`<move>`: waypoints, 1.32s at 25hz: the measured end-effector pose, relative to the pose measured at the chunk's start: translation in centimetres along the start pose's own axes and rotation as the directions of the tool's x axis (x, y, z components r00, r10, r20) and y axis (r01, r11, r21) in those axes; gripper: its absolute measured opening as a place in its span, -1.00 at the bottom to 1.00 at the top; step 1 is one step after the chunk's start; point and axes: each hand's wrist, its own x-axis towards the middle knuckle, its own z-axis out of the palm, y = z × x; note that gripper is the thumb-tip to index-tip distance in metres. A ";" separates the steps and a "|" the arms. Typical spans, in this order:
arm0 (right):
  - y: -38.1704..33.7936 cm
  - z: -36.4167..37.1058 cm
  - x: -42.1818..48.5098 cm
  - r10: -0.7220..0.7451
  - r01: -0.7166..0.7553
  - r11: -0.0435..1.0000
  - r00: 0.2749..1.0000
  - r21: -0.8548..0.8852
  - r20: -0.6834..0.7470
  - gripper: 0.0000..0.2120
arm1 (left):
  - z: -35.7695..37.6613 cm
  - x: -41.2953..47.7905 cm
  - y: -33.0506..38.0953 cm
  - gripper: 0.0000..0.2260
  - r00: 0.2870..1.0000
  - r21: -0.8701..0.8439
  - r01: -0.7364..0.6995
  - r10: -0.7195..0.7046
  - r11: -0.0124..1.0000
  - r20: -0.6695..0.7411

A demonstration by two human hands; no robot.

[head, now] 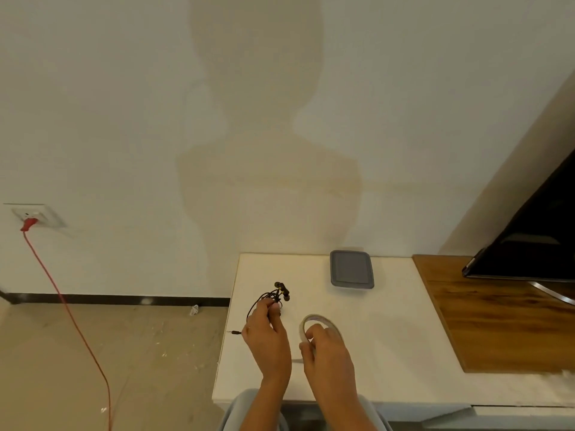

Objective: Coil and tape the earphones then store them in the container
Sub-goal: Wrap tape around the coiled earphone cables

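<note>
Black earphones [278, 293] are bunched into loose loops above the white table [389, 337], and my left hand [270, 334] pinches them at the fingertips. The earbuds stick up above my fingers, and the jack plug [234, 332] pokes out to the left of that hand. My right hand [326, 353] grips a roll of clear tape [317, 321], with a strip of tape running between the two hands. A grey lidded container [351, 269] sits at the back of the table, apart from both hands.
A wooden board [497, 321] covers the table's right side, with a dark screen [535, 237] standing over it. A red cable [74, 321] hangs from a wall socket [37, 216] to the floor at the left. The table's left edge lies just beside my left hand.
</note>
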 end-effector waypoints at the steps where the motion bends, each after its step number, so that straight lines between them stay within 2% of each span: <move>1: 0.8 0.9 0.9 0.025 -0.025 1.000 0.999 -0.017 0.021 -0.71 | 0.8 0.1 -1.4 -0.91 1.000 0.064 -0.003 0.002 0.998 0.011; 5: 3.6 5.1 4.2 0.098 -0.091 0.992 0.992 -0.087 0.075 -0.81 | 4.5 0.1 -6.0 -0.95 1.000 0.262 0.013 -0.011 0.965 -0.008; 11: 7.8 10.4 6.4 0.208 -0.177 0.969 0.962 -0.173 0.179 -0.89 | 8.7 -1.0 -10.8 -0.97 0.997 0.415 0.059 -0.078 0.908 0.027; 14: 9.7 11.3 7.3 0.223 -0.196 0.971 0.947 -0.133 0.233 -0.92 | 9.7 -1.6 -12.3 -0.98 0.996 0.466 0.040 -0.074 0.884 0.056; 16: 10.3 11.2 7.5 0.205 -0.188 0.978 0.949 -0.095 0.239 -0.90 | 10.0 -1.9 -12.3 -0.98 0.995 0.477 0.032 -0.074 0.879 0.071; 19: 11.0 10.4 6.8 0.183 -0.163 0.977 0.972 -0.136 0.148 -0.81 | 10.5 -1.9 -11.9 -0.96 0.994 0.461 0.049 -0.089 0.886 0.067; 22: 11.9 10.2 4.8 0.152 -0.086 0.967 0.950 -0.241 0.273 -0.75 | 10.4 -1.7 -11.8 -0.94 0.992 0.433 0.067 -0.108 0.899 0.071; 25: 12.1 10.5 3.6 0.210 -0.149 0.971 0.904 -0.184 0.372 -0.66 | 10.1 -1.7 -11.7 -0.91 0.987 0.412 0.085 -0.133 0.907 0.088; 28: 11.8 10.8 3.1 0.224 -0.107 0.955 0.872 -0.277 0.435 -0.57 | 9.7 -1.6 -11.6 -0.89 0.983 0.394 0.106 -0.157 0.913 0.099; 33: 11.8 10.9 3.5 0.224 -0.071 0.914 0.910 -0.400 0.348 -0.59 | 9.2 -1.2 -11.2 -0.86 0.972 0.388 0.159 -0.214 0.908 0.102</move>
